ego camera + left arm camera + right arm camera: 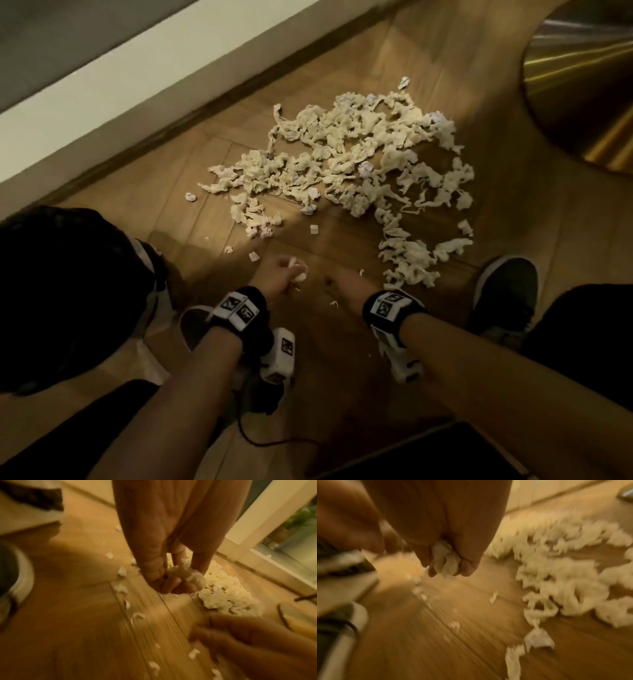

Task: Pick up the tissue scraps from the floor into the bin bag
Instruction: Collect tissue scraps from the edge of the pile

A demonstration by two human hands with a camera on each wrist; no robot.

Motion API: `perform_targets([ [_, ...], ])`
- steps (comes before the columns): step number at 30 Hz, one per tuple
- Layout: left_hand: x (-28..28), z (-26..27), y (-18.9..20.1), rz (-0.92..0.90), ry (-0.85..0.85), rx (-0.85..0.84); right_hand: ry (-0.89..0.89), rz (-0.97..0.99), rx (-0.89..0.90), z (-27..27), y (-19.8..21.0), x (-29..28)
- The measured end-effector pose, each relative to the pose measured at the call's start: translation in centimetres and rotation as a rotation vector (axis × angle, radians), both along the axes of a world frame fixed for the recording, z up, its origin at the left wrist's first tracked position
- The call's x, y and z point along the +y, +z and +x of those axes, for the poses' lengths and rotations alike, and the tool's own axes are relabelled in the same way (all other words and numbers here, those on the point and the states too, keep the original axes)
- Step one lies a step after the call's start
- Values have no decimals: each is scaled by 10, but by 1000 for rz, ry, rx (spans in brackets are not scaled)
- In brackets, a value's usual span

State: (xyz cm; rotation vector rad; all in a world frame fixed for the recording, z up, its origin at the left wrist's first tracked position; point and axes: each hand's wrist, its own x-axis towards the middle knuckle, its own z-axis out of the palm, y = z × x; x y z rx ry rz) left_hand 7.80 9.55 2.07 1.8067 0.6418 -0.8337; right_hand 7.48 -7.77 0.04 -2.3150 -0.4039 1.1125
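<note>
Tissue scraps [346, 164] fill both our fists: the left hand [284, 274] curls round a small wad [187, 573], the right hand [452, 555] clamps another wad [445, 561], so each trip carries more. The hands hang close together, low over the wooden floor [335, 359]. The main heap spreads ahead toward the wall skirting, loose bits nearer. The black bin bag [61, 291] waits at our left, within reach.
</note>
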Motion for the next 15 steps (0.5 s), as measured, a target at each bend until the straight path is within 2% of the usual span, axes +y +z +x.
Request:
perform_targets([
  [3, -37, -40, 5, -200, 263, 93, -7, 121, -87, -9, 36, -9],
  [5, -55, -55, 16, -356, 495, 140, -20, 171, -128, -19, 56, -18],
  [7, -70, -67, 35, -497, 638, 164, -73, 231, -179, -28, 72, -24],
  [10, -88, -83, 56, -585, 744, 152, -130, 281, -243, -43, 93, -27],
  [12, -98, -92, 67, -618, 822, 134, -73, 282, -316, -56, 102, -24],
  [15, -104, -108, 78, -659, 846, 65, 51, 206, -490, -78, 109, -21],
])
